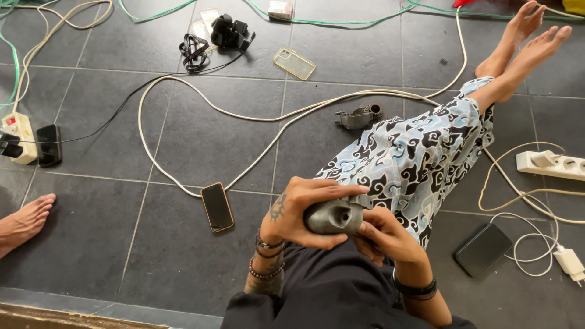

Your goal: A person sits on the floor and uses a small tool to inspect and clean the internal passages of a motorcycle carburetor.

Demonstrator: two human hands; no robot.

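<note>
Nearest the lens: dark shirt [329,292] and both forearms, seated on the tile floor [183,244], legs out in patterned trousers [420,152].

Left hand [298,210] wraps the grey metal part [332,217] from above, fingers curled over the top, thumb under. Closed grip, holding it over the lap. Right hand [384,234] is on the part's right end, fingertips pinched against it; can't tell if they're turning something or only steadying. The part has a round opening facing the camera.

Around it:
- phone with orange rim [217,206] face up on the floor, just left of the left wrist
- second grey part [359,116] on the floor further out, beside the knee
- white cable [183,97] looping across the tiles, passing near both
- dark flat case [482,248] right of the right arm, charger plug [570,262] beyond it
- power strip [551,163] at right edge; another person's bare foot [24,220] at left edge

Risks, my read:
- part is held mid-air with only the left hand really gripping. If it slips, it lands on the thigh or the tile, maybe the phone.
- pinch on the end looks shallow, fingers could slide off.
- cable loops close to the legs: snag hazard when shifting.
</note>
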